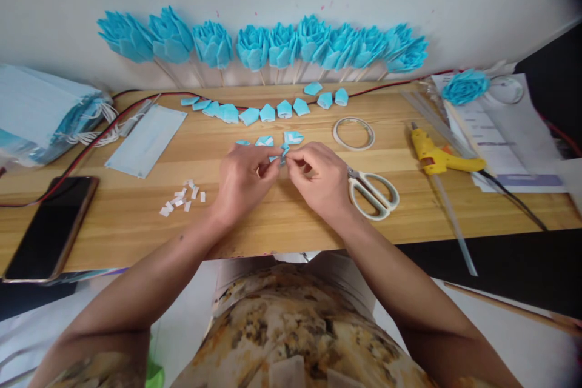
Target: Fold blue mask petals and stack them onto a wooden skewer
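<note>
Over the middle of the wooden table, my left hand [249, 174] and my right hand [317, 177] meet, fingertips pinched on a small blue fabric petal [285, 150]. Its lower part is hidden by my fingers. Just beyond lie more blue pieces, among them a folded petal [293, 137] with a white strip on it and another petal [264, 140]. A row of cut blue petals [267, 113] stretches across the table behind. The white-handled scissors [373, 194] lie beside my right wrist, blades partly covered by it. Small white strips [180, 199] are scattered left of my left hand.
Blue flowers on sticks [253, 47] lean along the wall. A tape roll [354, 133], a yellow glue gun [436, 154] and a single flower [465, 86] are on the right. To the left are a face mask [146, 140], a bag of masks [40, 112] and a phone [51, 227].
</note>
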Demonstrator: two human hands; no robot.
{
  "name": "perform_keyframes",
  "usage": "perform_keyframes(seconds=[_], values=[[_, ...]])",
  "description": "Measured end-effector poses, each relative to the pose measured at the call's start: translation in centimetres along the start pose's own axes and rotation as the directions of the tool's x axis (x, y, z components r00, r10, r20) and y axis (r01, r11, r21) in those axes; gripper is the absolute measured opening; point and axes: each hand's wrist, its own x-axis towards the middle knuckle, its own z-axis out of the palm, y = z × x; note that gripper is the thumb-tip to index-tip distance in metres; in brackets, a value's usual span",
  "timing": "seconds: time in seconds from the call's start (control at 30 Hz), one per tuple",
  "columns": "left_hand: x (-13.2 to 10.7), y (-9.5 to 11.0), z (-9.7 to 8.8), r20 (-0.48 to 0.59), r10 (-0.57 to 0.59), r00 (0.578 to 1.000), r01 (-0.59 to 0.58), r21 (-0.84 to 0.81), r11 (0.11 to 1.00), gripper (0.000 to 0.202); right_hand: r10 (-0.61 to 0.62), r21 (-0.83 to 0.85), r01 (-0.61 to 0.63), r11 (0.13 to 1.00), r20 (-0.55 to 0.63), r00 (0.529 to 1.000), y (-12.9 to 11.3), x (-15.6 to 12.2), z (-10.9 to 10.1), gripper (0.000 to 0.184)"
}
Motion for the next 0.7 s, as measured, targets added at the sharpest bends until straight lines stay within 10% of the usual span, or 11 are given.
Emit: perform_keyframes(seconds=[0.7], values=[[0.41,-0.04,-0.12,-0.023,-0.015,1.0,0.015,0.021,1.0,0.016,0.097,0.091,-0.096,0.991,0.004,0.995,-0.29,0.01,0.13,0.016]])
